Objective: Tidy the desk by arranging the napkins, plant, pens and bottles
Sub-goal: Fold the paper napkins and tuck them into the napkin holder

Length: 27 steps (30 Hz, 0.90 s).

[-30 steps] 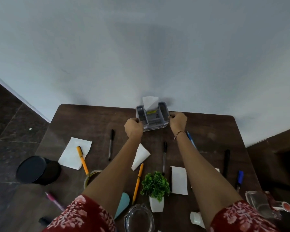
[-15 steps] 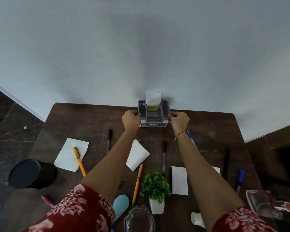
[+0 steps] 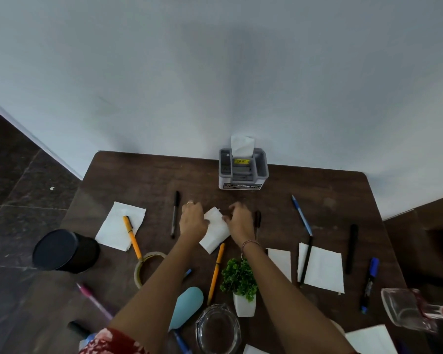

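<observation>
Dark wood table (image 3: 143, 180) carries a folded white napkin (image 3: 215, 232) at its centre, its side edges pinched in the grip of the left hand (image 3: 192, 222) and right hand (image 3: 241, 223). Better to press the fold flat, then lift it clear of the orange pen (image 3: 216, 273) just at six o'clock, toward the grey holder (image 3: 243, 172) at twelve. It looks thin, soft and slightly rumpled.

The only print on the desk (image 3: 143, 180) that can be made out is on the grey plastic organiser box (image 3: 262, 172) standing at the far edge by the wall. A dark label strip (image 3: 242, 186) along the box's front base ends in pale capitals that look like "OPEL", and the rest of the strip is too blurred to read. A small yellow sticker (image 3: 241, 161) higher up in the box's middle carries dark marks too small to make out.
</observation>
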Each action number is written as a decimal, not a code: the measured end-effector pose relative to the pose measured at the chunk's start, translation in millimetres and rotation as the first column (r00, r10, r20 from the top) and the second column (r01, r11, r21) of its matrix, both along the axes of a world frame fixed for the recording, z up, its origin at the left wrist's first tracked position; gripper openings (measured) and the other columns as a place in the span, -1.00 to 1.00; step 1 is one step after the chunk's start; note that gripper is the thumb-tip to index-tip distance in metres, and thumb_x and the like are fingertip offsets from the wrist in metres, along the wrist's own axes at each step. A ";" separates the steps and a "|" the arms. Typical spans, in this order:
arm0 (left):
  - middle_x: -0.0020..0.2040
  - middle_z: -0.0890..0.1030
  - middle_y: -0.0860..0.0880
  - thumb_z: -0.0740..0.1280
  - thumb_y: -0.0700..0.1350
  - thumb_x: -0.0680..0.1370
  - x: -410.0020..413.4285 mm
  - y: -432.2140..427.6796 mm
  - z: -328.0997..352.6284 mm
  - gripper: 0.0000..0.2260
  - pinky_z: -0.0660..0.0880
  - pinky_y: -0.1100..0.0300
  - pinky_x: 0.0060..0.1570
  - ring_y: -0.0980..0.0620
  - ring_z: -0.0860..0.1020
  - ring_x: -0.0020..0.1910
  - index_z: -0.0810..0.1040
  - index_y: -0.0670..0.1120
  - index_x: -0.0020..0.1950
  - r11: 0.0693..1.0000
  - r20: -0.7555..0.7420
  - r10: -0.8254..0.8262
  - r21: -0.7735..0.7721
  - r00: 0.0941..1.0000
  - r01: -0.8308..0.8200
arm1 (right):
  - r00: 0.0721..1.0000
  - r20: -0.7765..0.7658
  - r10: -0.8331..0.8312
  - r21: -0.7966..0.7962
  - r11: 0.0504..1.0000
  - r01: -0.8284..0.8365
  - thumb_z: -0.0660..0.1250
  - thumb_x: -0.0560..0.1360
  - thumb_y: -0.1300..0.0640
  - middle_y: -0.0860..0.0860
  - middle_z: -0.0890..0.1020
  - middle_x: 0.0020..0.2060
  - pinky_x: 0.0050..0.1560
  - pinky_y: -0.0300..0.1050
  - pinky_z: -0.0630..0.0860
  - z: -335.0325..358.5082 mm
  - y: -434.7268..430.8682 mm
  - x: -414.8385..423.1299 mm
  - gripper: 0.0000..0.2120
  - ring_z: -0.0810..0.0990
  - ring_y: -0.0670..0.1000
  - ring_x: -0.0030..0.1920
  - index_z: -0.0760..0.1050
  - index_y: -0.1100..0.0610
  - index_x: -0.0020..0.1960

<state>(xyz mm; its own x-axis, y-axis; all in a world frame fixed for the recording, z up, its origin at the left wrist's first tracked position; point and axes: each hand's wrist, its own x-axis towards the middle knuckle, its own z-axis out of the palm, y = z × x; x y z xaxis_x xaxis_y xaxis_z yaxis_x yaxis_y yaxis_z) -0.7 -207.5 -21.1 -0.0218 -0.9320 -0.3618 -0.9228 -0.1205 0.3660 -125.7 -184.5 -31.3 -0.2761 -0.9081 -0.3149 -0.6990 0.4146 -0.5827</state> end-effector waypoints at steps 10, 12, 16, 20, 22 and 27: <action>0.14 0.52 -0.11 0.38 -0.10 0.49 4.1 7.5 -7.0 -0.71 0.41 0.00 0.10 -0.10 0.48 0.17 0.40 -0.12 0.15 1.000 -0.001 -0.019 0.001 1.000 0.019 | 0.998 0.053 0.016 0.102 0.995 -0.021 0.43 0.41 0.25 0.15 0.52 0.20 0.14 -0.01 0.47 -3.7 -1.1 13.3 -0.55 0.52 0.14 0.20 0.38 0.17 0.25; 0.11 0.54 -0.11 0.34 -0.13 0.50 4.3 6.4 -5.5 -0.78 0.41 0.01 0.09 -0.10 0.49 0.15 0.42 -0.12 0.11 1.000 0.007 -0.017 -0.005 1.000 0.017 | 0.996 0.093 -0.013 0.121 0.993 0.002 0.45 0.39 0.26 0.15 0.55 0.16 0.10 -0.03 0.49 -4.4 -3.3 11.2 -0.56 0.54 0.12 0.16 0.42 0.17 0.22; 0.03 0.56 -0.14 0.33 -0.11 0.50 9.2 4.4 -2.2 -0.86 0.48 0.00 0.01 -0.12 0.52 0.08 0.53 -0.17 -0.04 0.999 0.033 -0.038 0.000 0.999 0.038 | 0.991 0.130 0.021 0.121 0.992 -0.037 0.46 0.39 0.20 0.13 0.62 0.07 0.00 -0.16 0.45 -1.9 -4.6 5.8 -0.68 0.58 0.08 0.09 0.56 0.23 0.13; -0.08 0.62 -0.16 0.39 -0.07 0.47 17.5 3.4 4.8 -0.79 0.49 0.04 -0.14 -0.10 0.57 -0.03 0.60 -0.24 -0.11 1.000 -0.118 0.013 0.001 0.993 -0.013 | 0.974 0.215 -0.066 0.116 0.992 0.042 0.46 0.40 0.15 0.13 0.65 -0.03 -0.09 -0.17 0.44 5.2 -5.9 -1.1 -0.78 0.57 0.02 -0.06 0.61 0.23 0.00; -0.12 0.64 -0.17 0.41 -0.13 0.47 19.8 2.0 11.8 -0.80 0.42 0.13 -0.23 -0.07 0.59 -0.09 0.63 -0.27 -0.08 1.000 -0.250 -0.012 0.007 0.968 0.014 | 0.959 0.276 -0.070 0.092 0.995 0.046 0.46 0.40 0.14 0.10 0.64 -0.09 -0.10 -0.15 0.43 10.6 -4.6 -5.8 -0.85 0.54 0.00 -0.08 0.59 0.18 -0.07; -0.08 0.57 -0.06 0.39 -0.13 0.48 21.0 -1.4 28.1 -0.79 0.35 0.22 -0.26 0.03 0.50 -0.10 0.59 -0.23 0.04 0.995 -0.335 -0.076 0.028 0.939 0.091 | 0.888 0.459 -0.025 0.072 0.997 -0.009 0.43 0.43 0.18 0.04 0.55 -0.13 -0.26 -0.27 0.39 35.7 4.6 -22.6 -0.84 0.49 0.01 -0.04 0.50 0.20 -0.06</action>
